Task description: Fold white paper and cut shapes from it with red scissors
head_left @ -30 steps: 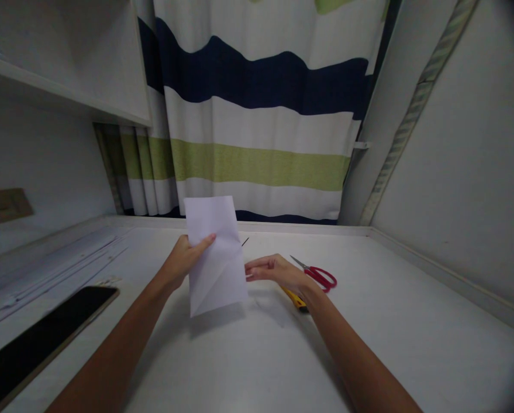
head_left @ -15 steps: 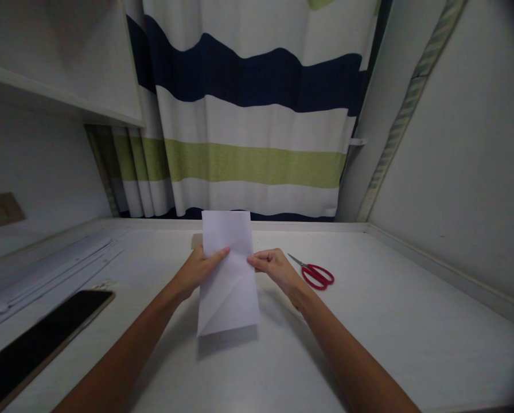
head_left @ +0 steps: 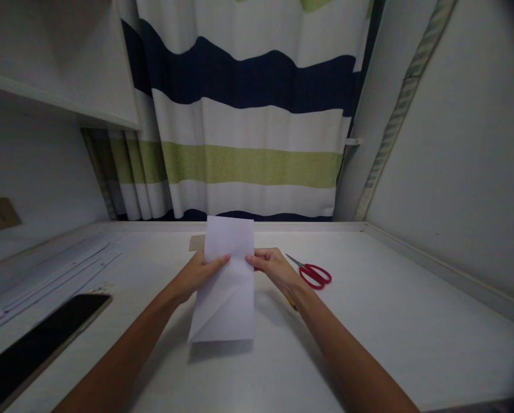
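A folded sheet of white paper [head_left: 229, 298] is held up above the desk, with a diagonal crease or flap across its lower part. My left hand [head_left: 199, 272] grips its left edge, thumb on the front and the other fingers hidden behind. On the right edge, my right hand [head_left: 271, 263] pinches the paper between thumb and curled fingers. Scissors with red handles [head_left: 315, 276] lie on the desk just right of my right hand, their tips towards the back left.
A black phone-like device [head_left: 42, 347] rests at the left front of the white desk [head_left: 394, 321]. Behind it are flat white sheets [head_left: 67, 281]. A small tan piece [head_left: 196, 242] sits behind the paper. A striped curtain [head_left: 252, 166] hangs at the back.
The paper has tilted a little: its top has shifted right and its bottom left. My right thumb sits slightly further onto it. Both hands keep their hold.
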`<state>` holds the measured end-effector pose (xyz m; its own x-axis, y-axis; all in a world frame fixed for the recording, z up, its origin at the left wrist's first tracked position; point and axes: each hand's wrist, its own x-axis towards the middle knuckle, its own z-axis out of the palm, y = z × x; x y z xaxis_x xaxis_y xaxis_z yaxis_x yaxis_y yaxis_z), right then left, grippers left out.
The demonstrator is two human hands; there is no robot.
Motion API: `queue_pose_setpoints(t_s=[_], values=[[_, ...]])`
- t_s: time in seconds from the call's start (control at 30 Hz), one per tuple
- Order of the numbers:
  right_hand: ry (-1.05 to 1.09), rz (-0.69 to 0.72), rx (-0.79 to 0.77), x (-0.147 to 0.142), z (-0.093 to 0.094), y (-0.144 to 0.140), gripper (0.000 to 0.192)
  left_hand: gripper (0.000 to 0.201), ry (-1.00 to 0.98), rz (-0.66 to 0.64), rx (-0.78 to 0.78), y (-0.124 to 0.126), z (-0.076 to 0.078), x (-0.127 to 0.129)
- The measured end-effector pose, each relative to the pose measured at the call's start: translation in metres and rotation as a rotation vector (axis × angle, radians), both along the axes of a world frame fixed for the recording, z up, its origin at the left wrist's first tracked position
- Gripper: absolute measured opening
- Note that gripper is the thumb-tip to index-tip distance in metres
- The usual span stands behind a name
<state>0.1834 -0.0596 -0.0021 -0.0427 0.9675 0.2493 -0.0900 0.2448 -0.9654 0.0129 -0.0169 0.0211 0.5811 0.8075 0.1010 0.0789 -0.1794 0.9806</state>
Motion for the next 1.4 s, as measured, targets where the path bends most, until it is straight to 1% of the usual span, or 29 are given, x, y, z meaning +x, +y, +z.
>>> queue_pose_setpoints(t_s=[0.13,0.3,0.4,0.5,0.67,0.87,1.07,1.2,1.33,1.4], values=[[0.07,-0.039,0.008,0.002,-0.003,0.002,0.026,0.041,-0.017,-0.05,-0.015,-0.001,-0.001,0.001],[0.168,0.033,0.01,0.003,0.0,0.0,0.02,0.04,-0.027,-0.06,-0.024,-0.001,-0.003,0.001],[0.21,-0.023,-0.006,0.004,0.004,-0.001,0.019,0.04,-0.017,-0.091,-0.048,-0.003,-0.003,0.003],[0.205,-0.083,-0.024,0.005,0.006,-0.002,0.022,0.042,0.009,-0.14,-0.066,-0.006,-0.003,0.004],[0.28,-0.04,-0.032,0.007,0.007,-0.002,0.015,0.045,0.051,-0.114,-0.06,-0.006,-0.006,0.006],[0.341,-0.165,-0.023,0.005,0.008,-0.001,0.017,0.047,0.067,-0.138,-0.066,-0.006,-0.008,0.008],[0.424,-0.219,0.022,0.005,0.014,-0.002,0.014,0.043,0.086,-0.151,-0.073,-0.008,-0.012,0.011],[0.46,-0.291,0.026,0.005,0.015,-0.003,0.021,0.043,0.094,-0.182,-0.111,-0.009,-0.015,0.012],[0.49,-0.338,0.045,0.005,0.013,-0.001,0.012,0.04,0.108,-0.187,-0.128,-0.01,-0.017,0.014],[0.501,-0.352,0.04,0.007,0.013,0.001,0.014,0.039,0.112,-0.185,-0.124,-0.01,-0.018,0.014]])
